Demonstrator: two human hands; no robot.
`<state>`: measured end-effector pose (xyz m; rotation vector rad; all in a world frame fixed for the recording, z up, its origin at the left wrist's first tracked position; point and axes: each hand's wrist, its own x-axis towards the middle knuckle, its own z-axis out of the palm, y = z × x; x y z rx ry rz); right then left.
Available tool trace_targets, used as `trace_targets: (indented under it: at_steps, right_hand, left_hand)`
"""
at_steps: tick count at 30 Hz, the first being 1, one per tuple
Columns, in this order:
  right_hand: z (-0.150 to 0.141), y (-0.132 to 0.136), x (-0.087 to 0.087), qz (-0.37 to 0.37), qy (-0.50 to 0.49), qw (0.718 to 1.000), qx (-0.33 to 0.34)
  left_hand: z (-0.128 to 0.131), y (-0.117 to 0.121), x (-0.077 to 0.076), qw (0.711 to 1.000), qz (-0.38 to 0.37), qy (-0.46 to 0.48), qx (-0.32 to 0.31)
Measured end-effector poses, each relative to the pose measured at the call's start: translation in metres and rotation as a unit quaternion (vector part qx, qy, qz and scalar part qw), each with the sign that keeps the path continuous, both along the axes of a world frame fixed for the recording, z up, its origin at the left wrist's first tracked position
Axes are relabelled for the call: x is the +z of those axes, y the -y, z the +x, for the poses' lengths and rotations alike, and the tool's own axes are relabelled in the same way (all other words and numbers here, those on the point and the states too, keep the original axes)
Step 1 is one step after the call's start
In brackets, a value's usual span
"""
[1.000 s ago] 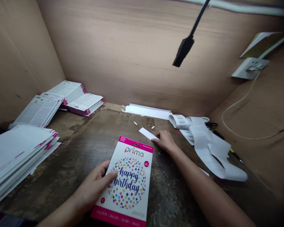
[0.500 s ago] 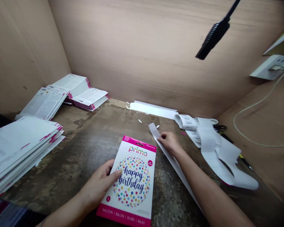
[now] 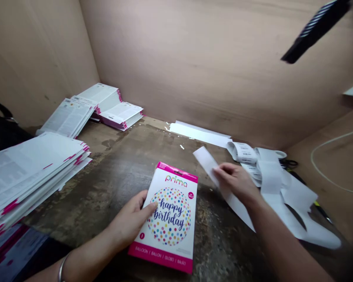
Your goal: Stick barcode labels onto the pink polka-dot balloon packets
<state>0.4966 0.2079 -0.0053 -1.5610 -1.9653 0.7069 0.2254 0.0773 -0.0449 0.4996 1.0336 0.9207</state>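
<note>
My left hand (image 3: 135, 219) grips the left edge of a balloon packet (image 3: 172, 219), thumb on its front. The packet is white with pink bands, printed with "prima" and a dotted "happy birthday" circle. To its right, my right hand (image 3: 237, 182) pinches a long white paper strip (image 3: 207, 160) near its far end. The strip runs back under my right forearm, and its near part is hidden there. Whether the strip bears any labels on this side cannot be made out; it looks blank.
Stacks of white and pink packets (image 3: 41, 160) fill the left side, with more packets (image 3: 122, 113) at the back. A loose roll of printed labels (image 3: 244, 152) trails down the right beside scissors (image 3: 291, 162). White strips (image 3: 200, 135) lie along the back wall. A black object (image 3: 314, 31) hangs upper right.
My right hand has lifted the strip and moved right with it, so the strip now curves. My left hand still holds the packet. The camera view has shifted slightly.
</note>
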Motion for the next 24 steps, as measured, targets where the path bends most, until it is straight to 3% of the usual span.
trace_targets:
  at_steps: [3, 6, 10, 13, 16, 24]
  right_hand:
    - [-0.016, 0.035, 0.020, -0.001, -0.055, 0.998, 0.012]
    - [-0.041, 0.074, 0.022, 0.016, -0.031, 0.991, 0.126]
    - [-0.061, 0.106, 0.009, 0.211, 0.103, 0.952, 0.198]
    - [-0.061, 0.113, 0.003, 0.321, 0.167, 0.907, 0.215]
    - [-0.059, 0.112, 0.003, 0.366, 0.179, 0.879, 0.248]
    - [-0.065, 0.110, 0.001, 0.384, 0.201, 0.860, 0.271]
  left_hand:
    - [0.000, 0.000, -0.002, 0.999, 0.018, -0.027, 0.013]
    - [-0.001, 0.000, -0.007, 0.998, 0.043, -0.052, 0.006]
    - [-0.002, 0.002, -0.011, 0.997, 0.063, -0.044, 0.003]
    - [-0.004, 0.005, -0.012, 0.997, 0.066, -0.038, 0.006]
    - [-0.006, 0.006, -0.013, 0.995, 0.080, -0.054, 0.008]
    - [-0.009, 0.007, -0.009, 0.996, 0.080, -0.043, 0.013]
